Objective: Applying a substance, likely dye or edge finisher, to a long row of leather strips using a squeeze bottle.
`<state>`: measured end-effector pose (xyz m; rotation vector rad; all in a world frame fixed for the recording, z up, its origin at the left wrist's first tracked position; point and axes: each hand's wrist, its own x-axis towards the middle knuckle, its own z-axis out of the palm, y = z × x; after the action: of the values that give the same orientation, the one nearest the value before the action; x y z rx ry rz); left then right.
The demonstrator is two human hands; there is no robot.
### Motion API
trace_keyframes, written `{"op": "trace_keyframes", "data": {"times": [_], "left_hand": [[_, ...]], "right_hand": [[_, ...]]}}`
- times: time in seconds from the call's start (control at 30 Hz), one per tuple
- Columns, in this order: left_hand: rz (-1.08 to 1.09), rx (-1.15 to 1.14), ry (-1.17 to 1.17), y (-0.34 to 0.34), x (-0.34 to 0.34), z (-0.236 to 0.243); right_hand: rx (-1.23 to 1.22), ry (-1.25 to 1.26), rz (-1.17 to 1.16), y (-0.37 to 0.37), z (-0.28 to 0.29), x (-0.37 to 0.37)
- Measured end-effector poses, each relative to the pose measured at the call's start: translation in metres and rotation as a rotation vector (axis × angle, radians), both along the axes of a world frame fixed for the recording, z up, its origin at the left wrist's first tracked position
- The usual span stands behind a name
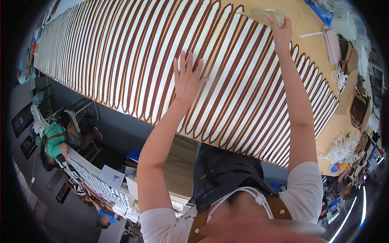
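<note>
My left hand (pixel 188 81) lies with its fingers spread on a long row of pointed strips (pixel 219 77). The strips are white on top with brown edges, laid side by side on a tan tabletop (pixel 302 20). Farther off to the right, my right hand (pixel 281 35) is wrapped round a translucent squeeze bottle (pixel 258 16), which holds something pale yellowish. The bottle is tipped over on its side. Its narrow nozzle points left, close to the far tips of the strips; whether it touches one I cannot tell.
Along the right side are a pink pouch (pixel 332 46), a bundle of white cord (pixel 339 79), brown pieces (pixel 358 110) and a tangle of white plastic bits (pixel 341 149). A blue tray (pixel 318 11) sits at the far right. A person in green (pixel 54 139) is at lower left.
</note>
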<state>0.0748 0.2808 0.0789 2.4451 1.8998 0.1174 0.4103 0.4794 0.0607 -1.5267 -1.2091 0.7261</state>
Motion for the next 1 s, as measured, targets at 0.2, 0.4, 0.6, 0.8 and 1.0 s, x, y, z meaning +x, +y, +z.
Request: {"op": "trace_keyframes", "data": {"times": [0.2,0.4,0.6,0.8,1.0], "left_hand": [[-0.002,-0.005,0.009,0.0,0.002,0.003],[-0.003,-0.008,0.002,-0.001,0.002,0.004],[-0.01,-0.004,-0.009,0.0,0.002,0.004],[-0.007,-0.023,0.019,0.0,0.002,0.004],[-0.007,-0.04,0.025,0.0,0.002,0.003]], "right_hand": [[-0.022,0.055,-0.009,-0.004,0.0,-0.002],[-0.101,-0.064,0.044,-0.015,0.02,-0.014],[-0.187,-0.155,0.111,-0.037,0.033,-0.019],[-0.215,-0.102,0.17,-0.064,0.037,-0.029],[-0.278,-0.038,0.248,-0.084,0.031,-0.031]]}}
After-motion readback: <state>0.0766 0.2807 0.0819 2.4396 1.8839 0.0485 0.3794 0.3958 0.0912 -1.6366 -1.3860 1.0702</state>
